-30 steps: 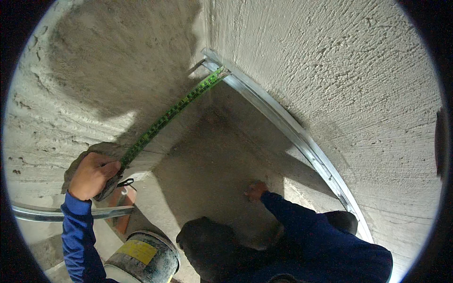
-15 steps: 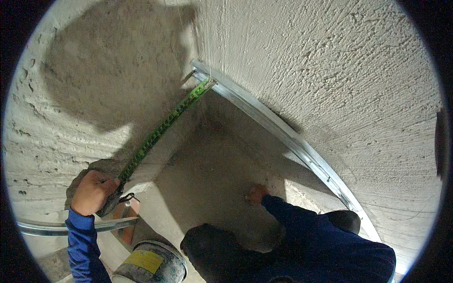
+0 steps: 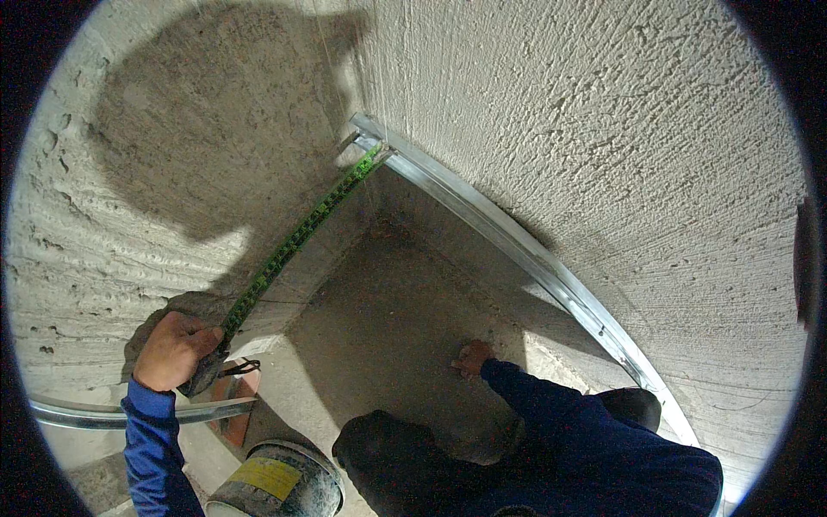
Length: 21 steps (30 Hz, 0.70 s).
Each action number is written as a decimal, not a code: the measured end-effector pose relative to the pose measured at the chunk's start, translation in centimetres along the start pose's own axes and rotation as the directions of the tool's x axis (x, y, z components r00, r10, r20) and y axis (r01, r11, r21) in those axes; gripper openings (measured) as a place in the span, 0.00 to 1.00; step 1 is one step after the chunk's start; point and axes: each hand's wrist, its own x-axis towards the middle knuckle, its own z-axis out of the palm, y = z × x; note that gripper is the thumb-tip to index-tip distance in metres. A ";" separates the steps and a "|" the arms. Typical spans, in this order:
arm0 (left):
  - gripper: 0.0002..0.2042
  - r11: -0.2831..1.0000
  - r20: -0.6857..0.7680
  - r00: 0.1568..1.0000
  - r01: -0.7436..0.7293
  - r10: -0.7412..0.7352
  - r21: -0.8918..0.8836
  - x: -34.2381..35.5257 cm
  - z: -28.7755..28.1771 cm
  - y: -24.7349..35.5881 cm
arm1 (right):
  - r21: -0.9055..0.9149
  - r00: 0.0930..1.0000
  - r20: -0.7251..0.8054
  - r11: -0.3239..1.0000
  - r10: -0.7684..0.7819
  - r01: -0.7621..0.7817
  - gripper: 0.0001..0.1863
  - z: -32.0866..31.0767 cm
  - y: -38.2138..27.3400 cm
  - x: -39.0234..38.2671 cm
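Note:
My left hand (image 3: 177,351) is closed around the dark case of a tape measure (image 3: 205,372), beside the left wall. Its green blade (image 3: 301,231) stretches up and away to the corner. The blade's end lies against a long metal profile (image 3: 517,246) fixed along the right wall, close to the profile's far end. A dark loop hangs from the case. My right hand (image 3: 472,358) is low over the shadowed floor with its fingers curled. Whatever those fingers hold, if anything, is too small to make out.
A stained bucket (image 3: 297,482) with a yellow label stands near my left forearm. Behind it are another metal profile (image 3: 95,418) and a reddish-brown flat piece (image 3: 237,422). Rough concrete walls (image 3: 603,112) meet in the far corner. My dark-clothed knee (image 3: 388,457) is at the bottom.
The view has shifted very slightly. My left hand keeps its grip on the tape measure, and the blade's end stays at the profile. My right hand has turned a little.

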 end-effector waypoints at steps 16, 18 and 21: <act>0.06 0.985 0.009 0.987 -0.160 0.160 0.058 0.1 0.2 -0.8 | -0.053 0.988 -0.046 0.988 -0.150 0.147 0.14 0.8 1.3 0.8; 0.06 0.977 -0.003 0.982 -0.188 0.189 0.101 0.0 0.1 -0.8 | -0.061 0.971 -0.111 0.977 -0.212 0.206 0.14 0.9 1.4 0.9; 0.07 1.000 0.081 0.996 0.022 -0.022 0.001 0.0 0.2 -0.9 | 0.166 0.995 0.026 0.981 0.098 -0.101 0.15 1.1 1.5 0.7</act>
